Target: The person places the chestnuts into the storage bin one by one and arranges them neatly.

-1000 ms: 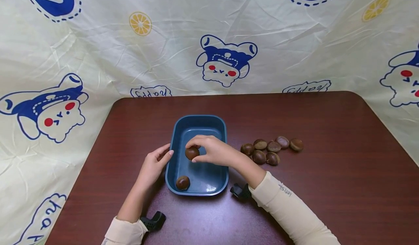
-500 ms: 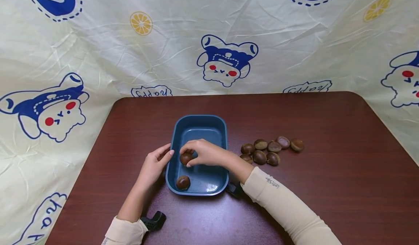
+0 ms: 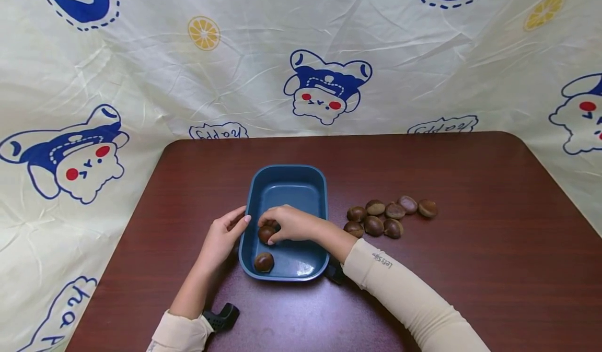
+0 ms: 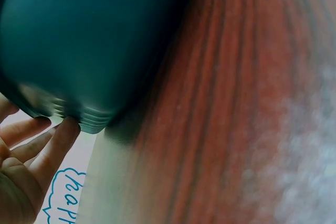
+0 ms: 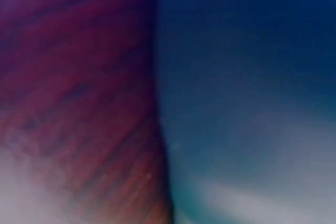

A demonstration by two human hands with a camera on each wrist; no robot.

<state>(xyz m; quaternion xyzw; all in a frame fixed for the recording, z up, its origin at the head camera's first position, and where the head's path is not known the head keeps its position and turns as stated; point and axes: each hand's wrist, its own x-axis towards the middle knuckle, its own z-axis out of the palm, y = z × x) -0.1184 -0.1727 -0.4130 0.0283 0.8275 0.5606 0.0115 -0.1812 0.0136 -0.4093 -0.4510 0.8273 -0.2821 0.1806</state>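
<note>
Head view bright and crisp, pale glare on tray (image 3: 296,262) and near tabletop (image 3: 291,310), right wrist view heavily blurred.

Head view high, facing forward-down; wrist views close; tray (image 3: 296,195) shared.

We are counting ten chestnuts (image 3: 373,226): eight are lying on one surface (image 3: 479,200) and two are showing inside one blue tray (image 3: 301,195). We are also seeing one left-hand grip (image 3: 220,241) and one right-hand grip (image 3: 293,224), two pale sleeves (image 3: 409,294) and two black wrist devices (image 3: 223,318). On one printed cloth (image 3: 254,80) behind, we are finding three cartoon figures (image 3: 326,88) and two citrus slices (image 3: 204,33).
</note>
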